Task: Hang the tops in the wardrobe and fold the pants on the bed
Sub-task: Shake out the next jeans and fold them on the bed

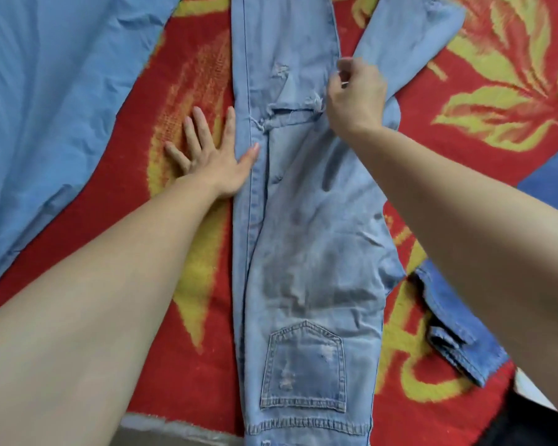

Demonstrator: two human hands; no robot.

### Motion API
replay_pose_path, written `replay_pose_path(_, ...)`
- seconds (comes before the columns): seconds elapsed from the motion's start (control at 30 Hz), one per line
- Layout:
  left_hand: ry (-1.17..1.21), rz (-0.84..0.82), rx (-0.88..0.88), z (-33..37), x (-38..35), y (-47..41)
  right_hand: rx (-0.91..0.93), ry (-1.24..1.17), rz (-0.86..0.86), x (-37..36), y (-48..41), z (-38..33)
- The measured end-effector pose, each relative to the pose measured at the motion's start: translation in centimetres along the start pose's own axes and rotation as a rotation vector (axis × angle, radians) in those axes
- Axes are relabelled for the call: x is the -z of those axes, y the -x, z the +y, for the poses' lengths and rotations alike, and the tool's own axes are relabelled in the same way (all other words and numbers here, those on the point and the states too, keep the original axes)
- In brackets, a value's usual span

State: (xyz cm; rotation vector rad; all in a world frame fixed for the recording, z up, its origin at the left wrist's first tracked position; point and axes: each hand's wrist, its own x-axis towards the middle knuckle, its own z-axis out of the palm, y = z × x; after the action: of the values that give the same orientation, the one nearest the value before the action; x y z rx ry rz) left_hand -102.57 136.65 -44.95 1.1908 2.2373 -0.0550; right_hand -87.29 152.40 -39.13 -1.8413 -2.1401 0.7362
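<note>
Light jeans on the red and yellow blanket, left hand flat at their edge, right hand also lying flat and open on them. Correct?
Not quite: the head view shows the right hand curled, gripping the jeans by one leg near the ripped knee. The left hand does lie flat at their edge on the blanket.

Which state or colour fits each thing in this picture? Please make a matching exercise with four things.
Things:
1. left hand
2. right hand
3. jeans
4. blanket

States or colours:
a. red with a yellow pattern
b. grips a leg of the jeans
c. lies flat, fingers spread
d. light blue, torn at the knee

Pairs: 1-c, 2-b, 3-d, 4-a
</note>
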Motion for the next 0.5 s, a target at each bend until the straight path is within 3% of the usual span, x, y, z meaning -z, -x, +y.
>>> replay_pose_path(0.13,-0.062,0.04,0.021,0.2,-1.6,-1.4,-0.148,0.074,0.072,0.4,-7.5,0.7)
replay_pose_path(0.23,-0.047,0.008,0.023,-0.3,-1.7,-1.8,-0.341,0.134,-0.01,0.6,-10.8,1.9)
replay_pose_path(0.3,-0.049,-0.021,0.023,-0.3,-1.6,-2.1,-0.36,0.126,-0.017,0.8,-12.2,2.2)
replay_pose_path(0.43,-0.034,-0.079,0.035,-0.2,-1.1,-1.8,-0.139,0.049,0.135,1.8,-13.9,-2.1)
replay_pose_path(0.5,-0.032,-0.095,0.045,-0.3,-1.0,-2.0,0.011,-0.043,0.066,1.7,-14.5,-5.9)
